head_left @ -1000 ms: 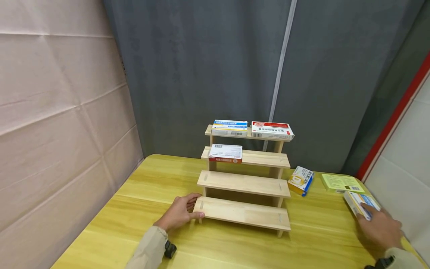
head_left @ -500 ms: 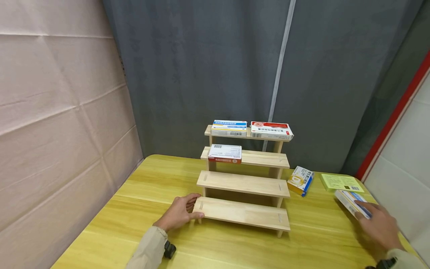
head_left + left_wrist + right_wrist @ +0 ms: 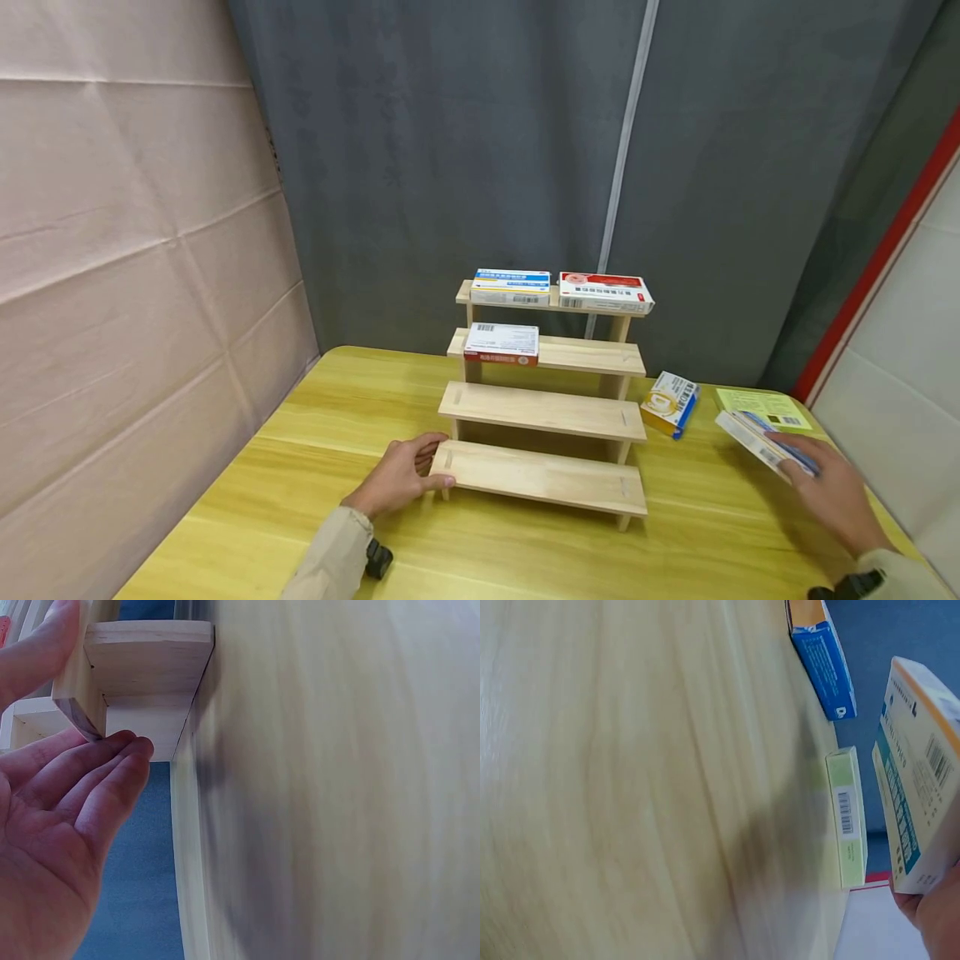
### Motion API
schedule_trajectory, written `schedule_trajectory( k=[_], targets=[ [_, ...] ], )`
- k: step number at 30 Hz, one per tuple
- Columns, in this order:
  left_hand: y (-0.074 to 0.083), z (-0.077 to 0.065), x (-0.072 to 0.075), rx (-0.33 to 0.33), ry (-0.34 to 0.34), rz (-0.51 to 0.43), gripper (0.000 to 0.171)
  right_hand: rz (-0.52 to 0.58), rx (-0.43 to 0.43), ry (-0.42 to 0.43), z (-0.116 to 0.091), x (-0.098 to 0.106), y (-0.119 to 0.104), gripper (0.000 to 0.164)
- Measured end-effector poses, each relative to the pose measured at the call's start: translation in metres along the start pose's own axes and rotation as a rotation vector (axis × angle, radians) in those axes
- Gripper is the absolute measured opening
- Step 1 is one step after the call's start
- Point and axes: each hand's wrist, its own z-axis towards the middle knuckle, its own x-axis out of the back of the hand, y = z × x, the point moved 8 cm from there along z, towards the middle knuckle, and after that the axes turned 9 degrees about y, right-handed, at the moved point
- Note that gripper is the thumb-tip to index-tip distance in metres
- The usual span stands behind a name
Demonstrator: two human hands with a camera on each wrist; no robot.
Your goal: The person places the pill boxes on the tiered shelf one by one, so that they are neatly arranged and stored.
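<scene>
A four-tier wooden display stand stands on the table. My left hand grips the left end of its lowest board. In the left wrist view the thumb of my left hand lies on one side of the board and the fingers on the other. Off to the right, my right hand holds a white and blue medicine box by its near end, tilted above the table. The box shows a barcode and a teal band in the right wrist view; most of that hand is out of frame there.
On the top tier lie a blue and white box and a red and white box. A white box with a red side lies one tier lower. An orange and blue box and a yellow-green box lie right of the stand.
My right hand has lifted the white and blue box off the table and moved it left, tilting it. It now partly overlaps the yellow-green box in view. My left hand has stayed put.
</scene>
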Motion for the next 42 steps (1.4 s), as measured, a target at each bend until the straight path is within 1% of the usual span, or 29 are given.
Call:
schedule_trajectory(
  k=[3,8,15,25,33,39,42],
  targets=[
    [0.0,0.0,0.0,0.001,0.0,-0.001,0.08,0.037,0.003,0.025,-0.001,0.002,-0.003,0.032],
    [-0.001,0.001,0.0,0.004,0.007,0.004,0.081,0.089,0.06,0.077,0.001,0.007,-0.012,0.031],
    [-0.001,0.0,0.0,0.004,0.005,-0.001,0.081,0.176,0.131,0.094,0.009,0.017,-0.036,0.031],
    [-0.001,0.0,0.0,-0.005,0.006,-0.003,0.08,0.201,0.167,0.064,0.02,0.025,-0.056,0.036],
    [-0.002,0.001,-0.001,0.003,0.002,-0.008,0.081,0.21,0.194,0.042,0.025,0.03,-0.069,0.038],
    [-0.003,0.001,-0.001,0.006,-0.001,0.001,0.081,0.245,0.245,0.04,0.028,0.032,-0.082,0.038],
    [-0.003,0.001,0.0,0.006,-0.002,-0.001,0.081,0.244,0.255,0.032,0.031,0.034,-0.089,0.038]
  ],
)
